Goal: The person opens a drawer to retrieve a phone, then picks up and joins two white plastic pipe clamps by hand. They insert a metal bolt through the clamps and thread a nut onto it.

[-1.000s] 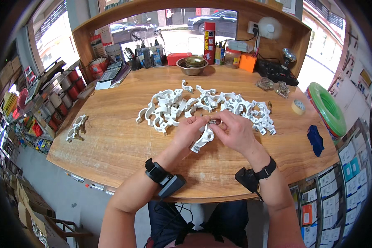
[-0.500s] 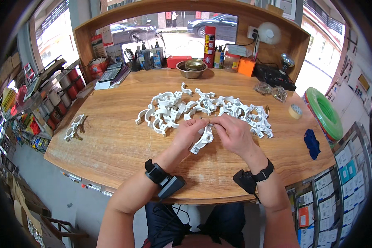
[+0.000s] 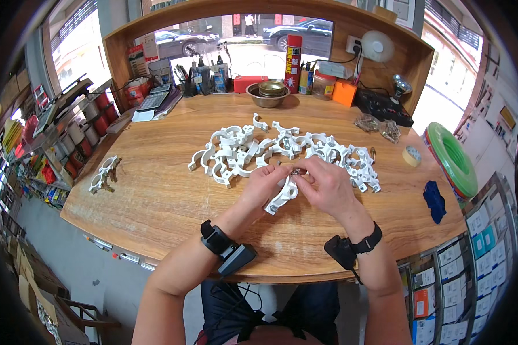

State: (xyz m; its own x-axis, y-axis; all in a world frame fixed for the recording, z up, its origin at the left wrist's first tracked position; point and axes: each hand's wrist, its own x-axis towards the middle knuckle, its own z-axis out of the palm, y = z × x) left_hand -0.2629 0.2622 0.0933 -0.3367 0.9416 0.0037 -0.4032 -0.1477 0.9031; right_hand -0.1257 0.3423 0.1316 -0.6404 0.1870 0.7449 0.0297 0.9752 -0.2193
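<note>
Over the middle of the wooden table point(image 3: 224, 221), both hands meet at a white plastic pipe clamp point(image 3: 281, 199). Closed around its upper end is my left hand point(image 3: 263, 185), with thumb and forefinger pinched together. My right hand point(image 3: 329, 187) is closed too, its fingertips pressed at the same end, where a small metal fastener point(image 3: 296, 171) shows between the fingers. Its exact kind is partly hidden. The clamp's lower end hangs free toward me and carries a metal nut or screw head point(image 3: 273, 209). Just beyond my hands lies a heap of similar white clamps point(image 3: 230, 150).
Two joined clamps point(image 3: 103, 174) lie at the left. Metal bowls point(image 3: 267, 94), a red spray can point(image 3: 292, 64) and an orange box point(image 3: 344, 93) line the back. Bags of metal parts point(image 3: 379, 126), a tape roll point(image 3: 411, 156) and a dark blue cloth point(image 3: 434, 201) sit at the right.
My right fingers have shifted slightly at the clamp's upper end, and more of the metal fastener shows. The left hand and the clamp have hardly moved.
</note>
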